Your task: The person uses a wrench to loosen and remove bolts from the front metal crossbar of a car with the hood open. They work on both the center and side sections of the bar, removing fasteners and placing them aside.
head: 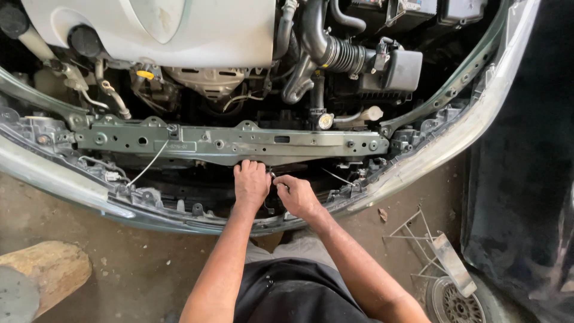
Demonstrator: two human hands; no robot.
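Fingertips of left hand (pixel 251 184) and right hand (pixel 297 195) vanish beneath crossmember (pixel 227 142).

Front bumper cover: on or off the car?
Off. The metal crossmember and brackets at the car's nose are bare. Left hand and right hand work in the open gap just below the crossmember.

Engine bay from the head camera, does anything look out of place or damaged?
Yes. A thin wire hangs loose off the green crossmember, and the front sits stripped bare where left hand and right hand work.
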